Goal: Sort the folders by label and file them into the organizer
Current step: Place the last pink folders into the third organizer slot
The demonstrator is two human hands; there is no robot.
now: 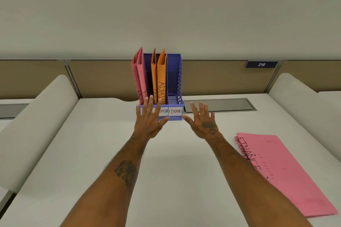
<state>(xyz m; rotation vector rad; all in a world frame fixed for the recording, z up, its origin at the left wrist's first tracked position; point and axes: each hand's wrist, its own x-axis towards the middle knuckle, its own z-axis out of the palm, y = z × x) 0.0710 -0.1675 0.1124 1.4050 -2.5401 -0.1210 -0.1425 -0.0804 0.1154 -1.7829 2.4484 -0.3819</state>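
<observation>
Left hand (150, 118) over organizer's (175, 116) first label.

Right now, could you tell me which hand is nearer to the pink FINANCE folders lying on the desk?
Right. The right hand is up-left of the FINANCE folders; the left hand is farther left, at the organizer.

Beyond the left hand (150, 120) stands the organizer (175, 79), blue-violet moulded plastic with slotted, perforated walls and a faint sheen; white paper labels are stuck on its front lip. In it stand pink folders (139, 77) and orange folders (160, 77), matt card with marker lettering. Right of the right hand (202, 121), flat pink folders (282, 173) show the same dull paper finish. Under both hands the surface (175, 153) is smooth, off-white and matt. Beyond the right hand lies a brushed grey metal-looking cover (219, 105); behind it, tan partition panels (212, 77) look cloth-covered.
</observation>
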